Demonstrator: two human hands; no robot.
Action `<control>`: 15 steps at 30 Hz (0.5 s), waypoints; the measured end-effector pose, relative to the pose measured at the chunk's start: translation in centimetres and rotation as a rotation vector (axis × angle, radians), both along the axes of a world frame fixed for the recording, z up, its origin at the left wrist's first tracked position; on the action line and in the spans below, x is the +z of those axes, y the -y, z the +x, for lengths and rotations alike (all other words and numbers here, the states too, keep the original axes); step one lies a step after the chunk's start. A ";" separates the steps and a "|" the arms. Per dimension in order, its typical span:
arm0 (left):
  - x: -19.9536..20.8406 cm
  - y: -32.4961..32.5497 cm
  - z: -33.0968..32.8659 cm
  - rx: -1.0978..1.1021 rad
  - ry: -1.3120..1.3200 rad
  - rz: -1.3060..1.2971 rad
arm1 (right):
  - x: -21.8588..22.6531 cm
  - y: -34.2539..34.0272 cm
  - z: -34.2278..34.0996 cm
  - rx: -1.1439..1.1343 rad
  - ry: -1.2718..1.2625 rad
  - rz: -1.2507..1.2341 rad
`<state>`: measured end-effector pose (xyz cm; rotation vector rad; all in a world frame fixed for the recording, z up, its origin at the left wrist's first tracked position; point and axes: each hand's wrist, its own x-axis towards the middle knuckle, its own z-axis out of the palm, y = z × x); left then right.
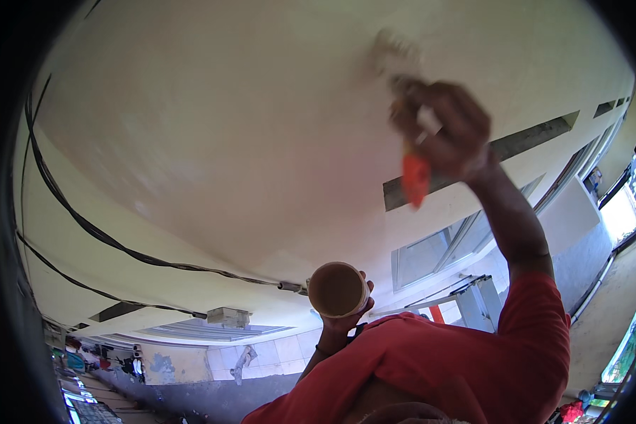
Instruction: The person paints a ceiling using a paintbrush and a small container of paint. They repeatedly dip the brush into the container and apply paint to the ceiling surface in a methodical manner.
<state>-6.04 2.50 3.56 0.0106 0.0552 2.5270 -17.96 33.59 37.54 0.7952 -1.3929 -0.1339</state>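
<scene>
1. The pale surface (226, 141), cream-white and smooth, fills most of the view from 8 through 12 to 2 o'clock; its lower edge curves past the middle of the view, and a broad open stretch lies at 9 to 11 o'clock from the brush.
2. The wearer's red shirt (431, 360) fills 5 to 6 o'clock.
3. A long dark slot (519, 143) is cut into the surface, running from just right of centre toward 2 o'clock; its straight edges sit behind the right wrist and the brush handle.
4. 2 dark cables (155, 262) curve from 9 o'clock toward 7; the upper one ends just beside the cup.
5. The right hand (451, 127), at 1 o'clock, is closed around the brush.
6. The brush (415, 180) is at 1 o'clock, its long axis almost on the 12-to-6 line. The orange handle end points to 6; the blurred bristle end points just short of 12, at the surface, though contact cannot be told. Motion blur hides any marking.
7. The left hand (343, 324), at 6 o'clock, grasps the cup (338, 290) from below and behind; the cup's round tan mouth faces the viewer.
</scene>
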 end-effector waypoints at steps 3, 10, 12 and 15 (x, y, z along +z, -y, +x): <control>-0.4 -0.7 -0.3 -0.001 -0.015 0.023 | -8.7 5.3 2.0 0.272 0.299 0.210; -0.5 0.0 -0.1 -0.058 -0.073 0.095 | -8.4 -1.6 0.4 0.423 0.460 -0.158; -1.2 0.2 -0.3 -0.065 -0.086 0.119 | -5.9 -5.8 0.4 0.384 0.386 -0.375; -2.0 0.8 -0.2 -0.039 -0.053 0.098 | -3.7 -8.0 0.8 0.166 0.066 -0.437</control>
